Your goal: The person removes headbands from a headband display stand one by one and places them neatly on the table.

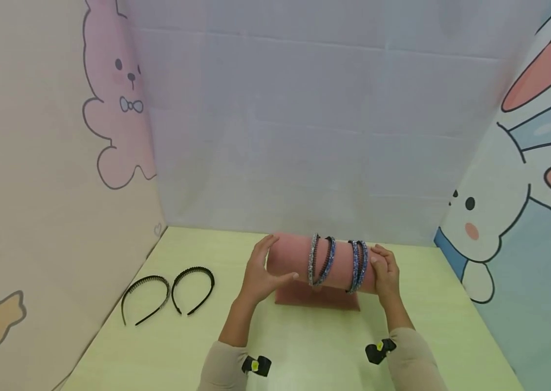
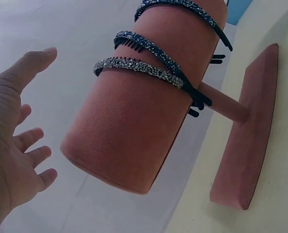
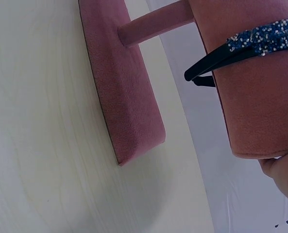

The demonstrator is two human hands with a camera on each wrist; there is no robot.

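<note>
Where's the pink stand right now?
In the head view, the pink stand is just right of centre, between the left hand and the right hand, with two dark headbands lying off to its left on the pale table.

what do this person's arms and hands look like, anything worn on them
The left hand and right hand are bare, with no gloves. The left sleeve and right sleeve are plain beige and end short of the wrists. By the cuffs sit a left device and right device, both small and black with a yellow patch; no cables show.
</note>
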